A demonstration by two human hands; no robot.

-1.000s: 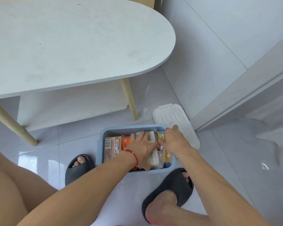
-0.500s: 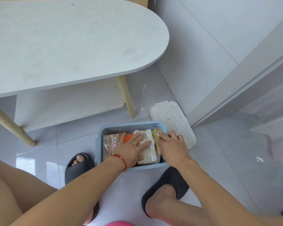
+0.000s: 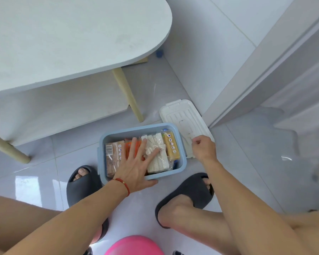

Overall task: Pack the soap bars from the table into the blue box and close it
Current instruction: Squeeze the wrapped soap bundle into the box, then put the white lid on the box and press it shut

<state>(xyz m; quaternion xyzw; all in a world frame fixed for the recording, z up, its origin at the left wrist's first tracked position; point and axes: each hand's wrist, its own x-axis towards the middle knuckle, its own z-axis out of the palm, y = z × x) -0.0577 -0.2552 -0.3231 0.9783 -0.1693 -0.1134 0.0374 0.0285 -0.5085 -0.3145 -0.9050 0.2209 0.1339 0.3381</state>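
The blue box [image 3: 136, 128] sits on the floor between my feet, packed with wrapped soap bars: brown ones [image 3: 113, 155] at the left, white ones [image 3: 157, 162] in the middle, a yellow one [image 3: 170, 145] at the right. My left hand [image 3: 136, 162] lies flat and spread on top of the bars, thumb over the near rim. The white lid [image 3: 180, 116] lies on the floor just right of the box. My right hand [image 3: 203, 149] rests on the lid's near end with fingers curled around its edge.
A white oval table [image 3: 72, 37] on pale wooden legs [image 3: 127, 92] stands beyond the box. A white door frame [image 3: 265, 70] rises at the right. Dark slippers [image 3: 83, 183] flank the box. A pink object [image 3: 134, 245] shows at the bottom edge.
My right hand has left the box and moved right onto the lid. My left hand stays pressed on the soap bars.
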